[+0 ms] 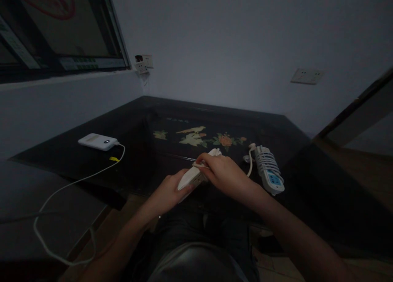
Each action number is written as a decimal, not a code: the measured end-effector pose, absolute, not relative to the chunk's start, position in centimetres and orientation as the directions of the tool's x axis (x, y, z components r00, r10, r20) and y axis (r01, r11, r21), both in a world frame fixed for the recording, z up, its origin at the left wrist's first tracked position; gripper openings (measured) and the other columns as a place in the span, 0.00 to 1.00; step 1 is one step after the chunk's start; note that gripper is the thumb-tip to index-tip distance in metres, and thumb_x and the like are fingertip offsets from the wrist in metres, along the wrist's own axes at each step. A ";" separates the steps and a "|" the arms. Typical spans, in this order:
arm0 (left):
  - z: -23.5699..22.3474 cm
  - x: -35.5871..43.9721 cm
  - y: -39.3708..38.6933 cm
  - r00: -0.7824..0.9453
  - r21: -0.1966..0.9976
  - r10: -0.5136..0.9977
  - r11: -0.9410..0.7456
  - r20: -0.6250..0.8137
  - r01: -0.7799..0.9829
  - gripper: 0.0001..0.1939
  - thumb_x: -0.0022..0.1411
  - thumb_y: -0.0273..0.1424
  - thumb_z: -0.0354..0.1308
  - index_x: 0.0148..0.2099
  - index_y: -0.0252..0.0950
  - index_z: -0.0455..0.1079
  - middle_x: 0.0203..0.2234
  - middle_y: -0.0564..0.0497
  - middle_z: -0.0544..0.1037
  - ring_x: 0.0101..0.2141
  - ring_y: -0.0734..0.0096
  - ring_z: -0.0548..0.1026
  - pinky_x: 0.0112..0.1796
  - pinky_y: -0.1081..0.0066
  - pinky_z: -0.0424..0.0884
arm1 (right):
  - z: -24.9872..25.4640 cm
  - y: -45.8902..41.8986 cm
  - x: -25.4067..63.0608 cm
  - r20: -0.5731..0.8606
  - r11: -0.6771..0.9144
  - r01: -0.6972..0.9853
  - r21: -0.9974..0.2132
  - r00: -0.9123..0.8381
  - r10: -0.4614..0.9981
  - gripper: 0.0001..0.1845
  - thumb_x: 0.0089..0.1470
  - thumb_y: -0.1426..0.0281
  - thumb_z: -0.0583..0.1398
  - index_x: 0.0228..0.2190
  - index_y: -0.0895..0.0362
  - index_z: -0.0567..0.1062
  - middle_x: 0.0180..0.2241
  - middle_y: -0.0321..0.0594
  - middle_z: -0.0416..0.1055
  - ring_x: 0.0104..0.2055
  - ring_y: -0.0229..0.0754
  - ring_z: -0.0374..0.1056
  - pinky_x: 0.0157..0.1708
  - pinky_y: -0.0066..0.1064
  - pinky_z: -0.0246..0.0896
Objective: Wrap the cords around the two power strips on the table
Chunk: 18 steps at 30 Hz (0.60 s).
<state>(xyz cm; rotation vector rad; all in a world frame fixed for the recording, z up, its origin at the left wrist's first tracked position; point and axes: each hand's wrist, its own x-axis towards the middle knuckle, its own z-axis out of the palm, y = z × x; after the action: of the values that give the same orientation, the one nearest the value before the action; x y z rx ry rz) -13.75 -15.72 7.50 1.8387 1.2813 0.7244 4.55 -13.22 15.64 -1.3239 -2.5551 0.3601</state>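
A white power strip (189, 176) is held at a slant above the near edge of the dark table. My left hand (172, 188) is closed around its lower end, thumb on top and fingers along the side. At the strip's middle, the fingers of my right hand (221, 170) are closed on a white cord (199, 165) that lies across it. That hand hides part of the strip's far end. To the right lies a second power strip (274, 183) with blue sockets, its own cord (266, 159) wound around it in several turns.
On the left of the black table (129, 130) lies a white power bank (97, 141), with a cable (82, 178) hanging off the edge. A yellow tag (114, 159) is beside it. Wall sockets (307, 76) sit behind the table, and a window (70, 28) is at upper left.
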 end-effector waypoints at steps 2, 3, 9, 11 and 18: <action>7.2 -13.9 -15.5 0.288 0.835 0.956 -0.198 0.049 0.513 0.21 0.60 0.40 0.52 0.53 0.35 0.66 0.39 0.47 0.78 0.37 0.62 0.74 0.38 0.69 0.67 | 15.1 -13.4 4.3 0.112 0.522 0.763 -0.381 -0.523 0.845 0.11 0.59 0.72 0.53 0.44 0.58 0.69 0.36 0.45 0.75 0.36 0.43 0.70 0.32 0.29 0.53; 7.0 -13.9 -15.3 0.264 0.836 0.962 -0.195 0.062 0.512 0.21 0.60 0.40 0.53 0.52 0.35 0.66 0.39 0.48 0.78 0.37 0.63 0.74 0.38 0.69 0.67 | 14.8 -13.5 4.2 0.118 0.503 0.759 -0.414 -0.503 0.856 0.11 0.59 0.72 0.54 0.44 0.58 0.68 0.34 0.44 0.75 0.34 0.42 0.70 0.31 0.28 0.53; 6.9 -14.3 -14.7 0.124 0.883 0.978 -0.203 0.166 0.423 0.20 0.59 0.40 0.54 0.49 0.33 0.68 0.37 0.49 0.76 0.36 0.64 0.73 0.37 0.71 0.67 | 12.4 -13.3 3.8 0.224 0.449 0.595 -0.667 -0.414 0.882 0.06 0.58 0.70 0.55 0.39 0.56 0.66 0.22 0.32 0.68 0.23 0.36 0.62 0.25 0.25 0.49; 7.2 -14.5 -14.6 0.070 0.928 0.983 -0.183 0.169 0.325 0.19 0.58 0.40 0.55 0.47 0.33 0.68 0.36 0.49 0.76 0.37 0.64 0.73 0.37 0.71 0.68 | 11.4 -13.0 3.8 0.270 0.453 0.504 -0.735 -0.395 0.878 0.06 0.59 0.66 0.54 0.34 0.56 0.67 0.21 0.31 0.66 0.23 0.35 0.60 0.24 0.25 0.49; 9.1 -15.0 -15.0 0.001 0.981 0.998 -0.062 0.063 -0.184 0.23 0.53 0.40 0.61 0.47 0.33 0.64 0.30 0.49 0.77 0.25 0.68 0.75 0.25 0.73 0.70 | 8.9 -11.8 4.1 0.298 0.461 0.235 -0.856 -0.504 0.810 0.18 0.62 0.61 0.47 0.26 0.57 0.67 0.21 0.32 0.58 0.24 0.34 0.58 0.24 0.24 0.51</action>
<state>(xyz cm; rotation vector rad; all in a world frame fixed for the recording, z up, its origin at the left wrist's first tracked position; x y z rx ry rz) -14.98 -14.98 9.13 1.1198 1.0366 1.3318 4.05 -11.83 8.87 -0.8695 -1.9864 1.0129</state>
